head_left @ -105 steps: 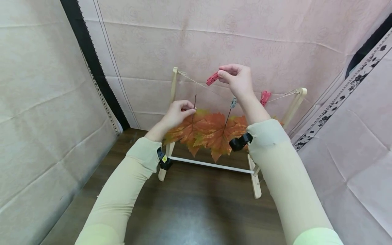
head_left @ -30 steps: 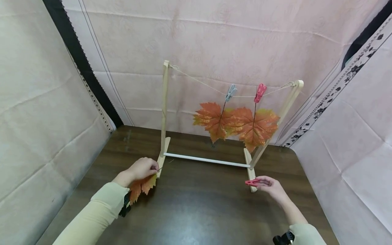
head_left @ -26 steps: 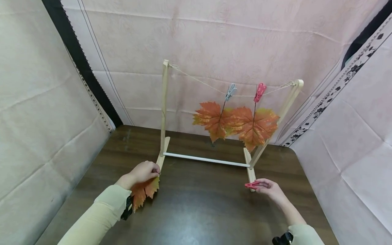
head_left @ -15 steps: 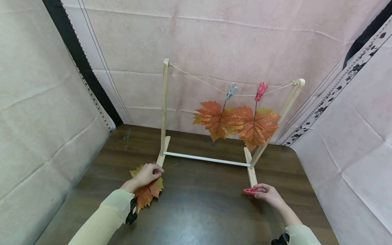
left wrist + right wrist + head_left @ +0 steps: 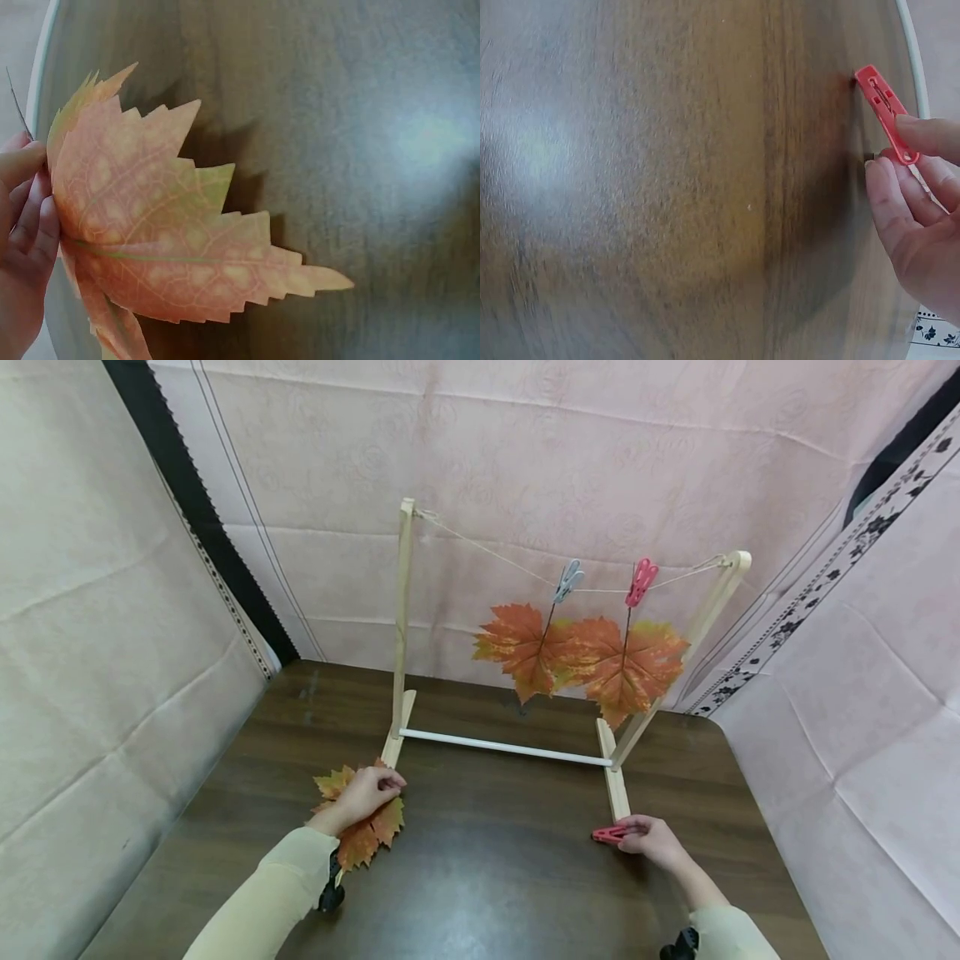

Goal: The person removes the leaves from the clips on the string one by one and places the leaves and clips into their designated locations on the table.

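My left hand pinches an orange artificial maple leaf by its thin dark stem, low over the table at the left foot of the rack. Part of that leaf lies hidden beneath the hand in the head view. Over by the rack's right foot, my right hand holds a red clothespin between thumb and fingers. Two more maple leaves hang from the rack's string: the left leaf under a light blue clothespin, the right leaf under a pink-red clothespin. These two leaves overlap.
The wooden rack has two posts, a string tied between their tops and a white crossbar low down. It stands on a dark wooden table. Pale cloth encloses the back and both sides.
Both hands came down from the string to the table, the left with the leaf, the right with the red clothespin. Over the last second, the left hand drifts slightly right and nearer, the right slightly nearer.
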`<state>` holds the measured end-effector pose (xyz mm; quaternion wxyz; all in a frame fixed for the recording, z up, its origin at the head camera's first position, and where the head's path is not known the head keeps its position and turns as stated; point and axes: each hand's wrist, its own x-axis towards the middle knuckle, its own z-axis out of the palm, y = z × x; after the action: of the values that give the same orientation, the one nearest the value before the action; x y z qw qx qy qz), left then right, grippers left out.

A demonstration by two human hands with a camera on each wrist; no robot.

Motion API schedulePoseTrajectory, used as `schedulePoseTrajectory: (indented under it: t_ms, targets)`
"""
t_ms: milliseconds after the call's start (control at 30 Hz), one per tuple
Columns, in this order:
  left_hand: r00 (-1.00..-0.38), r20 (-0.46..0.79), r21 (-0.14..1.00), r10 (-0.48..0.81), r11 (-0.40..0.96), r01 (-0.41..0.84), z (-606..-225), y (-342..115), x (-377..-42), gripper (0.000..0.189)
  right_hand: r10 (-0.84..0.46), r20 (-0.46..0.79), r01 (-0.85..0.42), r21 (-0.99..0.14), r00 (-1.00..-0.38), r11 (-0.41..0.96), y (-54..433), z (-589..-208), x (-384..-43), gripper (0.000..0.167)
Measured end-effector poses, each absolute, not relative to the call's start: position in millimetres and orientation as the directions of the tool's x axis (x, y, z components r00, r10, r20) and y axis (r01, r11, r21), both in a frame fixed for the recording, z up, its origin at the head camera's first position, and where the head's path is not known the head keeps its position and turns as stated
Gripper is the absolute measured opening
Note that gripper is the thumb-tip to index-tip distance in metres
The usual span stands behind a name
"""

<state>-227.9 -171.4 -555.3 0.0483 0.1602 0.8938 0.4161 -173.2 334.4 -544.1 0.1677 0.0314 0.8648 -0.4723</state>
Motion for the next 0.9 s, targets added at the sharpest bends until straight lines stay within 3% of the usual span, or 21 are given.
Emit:
schedulePoseTrajectory:
  t_ms: [367,667,900]
  targets:
    - [-0.942,0.061,0.711,0.33,0.648,0.273,-559.6,-165.1,-220.6,0.007,0.001,-0.297,0.218,-0.698,-0.955,0.683,331.5,-554.6,-172.5,0.035]
    - [-0.931,0.05,0.728,0.361,0.626,0.282,-564.0,-165.3,-219.7,0.007,-0.055,-0.309,0.185,-0.692,-0.949,0.697,329.5,-543.4,-174.7,0.036]
    - [-0.951,0.074,0.814,0.3,0.533,0.231,-532.9,-154.3,-235.1,0.013,-0.182,-0.221,0.034,-0.719,-0.958,0.694,327.6,-498.8,-188.7,0.037]
